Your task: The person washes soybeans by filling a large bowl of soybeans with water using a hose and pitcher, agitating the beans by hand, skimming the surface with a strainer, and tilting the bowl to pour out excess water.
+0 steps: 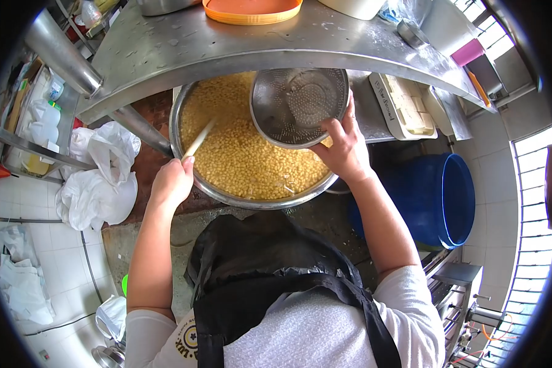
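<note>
A large round metal pot (pixel 254 203) is filled with yellow corn-like kernels (pixel 251 162) in liquid. My left hand (pixel 173 183), at the pot's left rim, is closed around a pale stick (pixel 199 140) that slants into the kernels; its far end is sunk out of sight. Over the back right of the pot, my right hand (pixel 348 145) grips the rim of a metal colander (pixel 273 104). The colander is tilted with its perforated inside facing me, and I see no kernels in it. Its lower edge hangs just above or at the kernels; I cannot tell which.
A steel shelf (pixel 184 52) juts over the pot's far side, bearing an orange tray (pixel 251 13). To the right are a white crate (pixel 386 107) with pale blocks and an open blue barrel (pixel 457 196). White plastic bags (pixel 101 175) lie left, near a metal table leg (pixel 142 130).
</note>
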Tool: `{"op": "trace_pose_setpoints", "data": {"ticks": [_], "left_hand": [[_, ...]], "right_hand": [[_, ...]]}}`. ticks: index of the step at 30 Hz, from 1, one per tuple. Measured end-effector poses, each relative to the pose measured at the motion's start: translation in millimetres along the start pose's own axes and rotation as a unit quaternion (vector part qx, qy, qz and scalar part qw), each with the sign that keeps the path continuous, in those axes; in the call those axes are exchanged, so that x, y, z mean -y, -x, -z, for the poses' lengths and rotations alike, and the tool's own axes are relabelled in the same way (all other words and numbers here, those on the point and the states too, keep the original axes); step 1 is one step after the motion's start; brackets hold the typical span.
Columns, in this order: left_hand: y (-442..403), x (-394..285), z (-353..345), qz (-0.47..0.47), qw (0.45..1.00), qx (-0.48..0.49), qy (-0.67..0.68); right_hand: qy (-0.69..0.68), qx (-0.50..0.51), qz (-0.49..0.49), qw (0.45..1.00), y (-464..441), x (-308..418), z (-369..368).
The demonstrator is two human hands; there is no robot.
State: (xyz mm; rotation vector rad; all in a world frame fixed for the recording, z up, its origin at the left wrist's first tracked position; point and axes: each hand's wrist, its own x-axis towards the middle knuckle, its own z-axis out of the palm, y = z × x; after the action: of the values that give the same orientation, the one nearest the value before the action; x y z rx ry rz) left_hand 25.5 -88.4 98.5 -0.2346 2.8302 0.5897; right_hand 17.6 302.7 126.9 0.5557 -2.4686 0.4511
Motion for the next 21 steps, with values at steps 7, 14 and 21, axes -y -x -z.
{"op": "trace_pose_setpoints", "data": {"ticks": [7, 14, 21], "left_hand": [[1.3, -4.0, 1.6, 0.006, 1.0, 0.005, -0.003], [-2.3, -1.3, -1.2, -0.002, 1.0, 0.0, -0.018], [-8.1, 5.4, -5.9, -0.02, 1.0, -0.005, -0.017]], "right_hand": [[-0.013, -0.075, -0.139, 0.987, 56.3, -8.9, 51.2], [0.107, -0.118, -0.299, 0.941, 166.8, -27.6, 131.1], [0.289, 0.329, -0.556, 0.706, 384.3, -44.0, 125.6]]}}
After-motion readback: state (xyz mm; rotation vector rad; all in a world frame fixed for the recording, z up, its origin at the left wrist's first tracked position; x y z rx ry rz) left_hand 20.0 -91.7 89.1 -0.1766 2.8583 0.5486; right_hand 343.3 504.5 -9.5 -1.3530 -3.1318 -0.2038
